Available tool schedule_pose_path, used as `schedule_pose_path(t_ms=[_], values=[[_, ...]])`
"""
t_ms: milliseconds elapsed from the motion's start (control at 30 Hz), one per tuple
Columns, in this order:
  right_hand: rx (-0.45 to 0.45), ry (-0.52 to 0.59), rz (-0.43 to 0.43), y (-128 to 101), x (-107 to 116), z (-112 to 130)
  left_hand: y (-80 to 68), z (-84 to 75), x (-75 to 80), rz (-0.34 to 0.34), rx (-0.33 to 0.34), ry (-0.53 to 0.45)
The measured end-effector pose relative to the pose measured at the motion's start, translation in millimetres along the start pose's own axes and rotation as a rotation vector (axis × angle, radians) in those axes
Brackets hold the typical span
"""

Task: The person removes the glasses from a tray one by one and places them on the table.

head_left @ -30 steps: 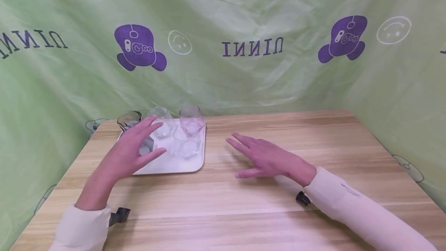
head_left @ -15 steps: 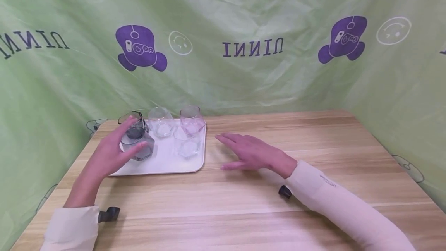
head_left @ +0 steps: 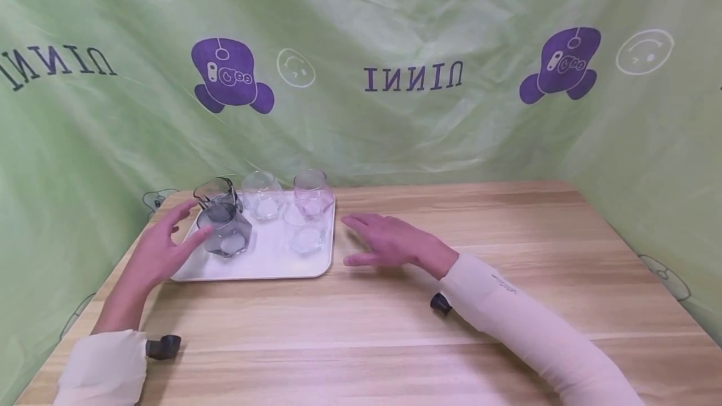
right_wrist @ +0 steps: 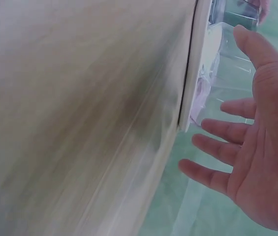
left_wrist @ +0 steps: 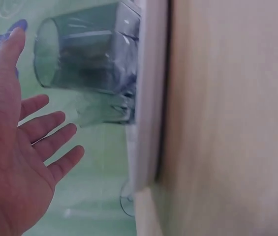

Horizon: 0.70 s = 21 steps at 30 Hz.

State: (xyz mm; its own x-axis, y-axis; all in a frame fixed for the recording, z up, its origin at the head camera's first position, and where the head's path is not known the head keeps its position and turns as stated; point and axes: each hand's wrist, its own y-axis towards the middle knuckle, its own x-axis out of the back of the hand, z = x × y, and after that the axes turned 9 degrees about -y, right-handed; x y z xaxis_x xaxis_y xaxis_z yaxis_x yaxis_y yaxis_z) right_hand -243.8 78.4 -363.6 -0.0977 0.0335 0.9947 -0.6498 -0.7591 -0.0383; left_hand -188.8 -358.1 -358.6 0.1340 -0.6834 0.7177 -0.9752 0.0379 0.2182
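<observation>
A white tray (head_left: 271,266) on the table bears several drinking glasses. At its left stand a grey glass (head_left: 228,234) and, behind it, a dark-rimmed smoky glass (head_left: 216,190). To their right are a clear glass (head_left: 263,196), a pink-tinted glass (head_left: 313,196) and another clear glass (head_left: 304,234) in front. My left hand (head_left: 160,249) is beside the tray's left side, thumb and fingers spread apart, thumb tip near the grey glass; the left wrist view shows its palm (left_wrist: 15,162) bare. My right hand (head_left: 395,242) reaches toward the tray's right edge, fingers extended and holding nothing.
The wooden table (head_left: 361,343) extends in front of and to the right of the tray. A green printed curtain (head_left: 406,136) hangs close behind the table and down both sides. Black wrist cameras (head_left: 163,347) hang under the sleeves.
My left hand has drawn back left from over the tray, uncovering the grey glass. My right hand has moved left toward the tray. The glasses look unmoved.
</observation>
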Motion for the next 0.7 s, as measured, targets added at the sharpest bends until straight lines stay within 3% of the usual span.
schedule_pose_path(t_ms=[133,300,567,700], values=[[-0.011,0.014,0.037,8.8,-2.4,1.9,0.3,11.7,1.2,0.079,0.071,0.045],[-0.033,0.007,0.093,19.8,-7.5,4.7,-1.0,24.3,3.2,0.191,0.125,0.026],[-0.029,0.027,0.074,31.6,-8.4,9.2,-3.8,36.4,2.2,0.281,0.157,-0.041],[-0.053,0.032,0.105,37.6,-11.0,11.5,-5.1,38.3,1.9,0.34,0.161,-0.087]])
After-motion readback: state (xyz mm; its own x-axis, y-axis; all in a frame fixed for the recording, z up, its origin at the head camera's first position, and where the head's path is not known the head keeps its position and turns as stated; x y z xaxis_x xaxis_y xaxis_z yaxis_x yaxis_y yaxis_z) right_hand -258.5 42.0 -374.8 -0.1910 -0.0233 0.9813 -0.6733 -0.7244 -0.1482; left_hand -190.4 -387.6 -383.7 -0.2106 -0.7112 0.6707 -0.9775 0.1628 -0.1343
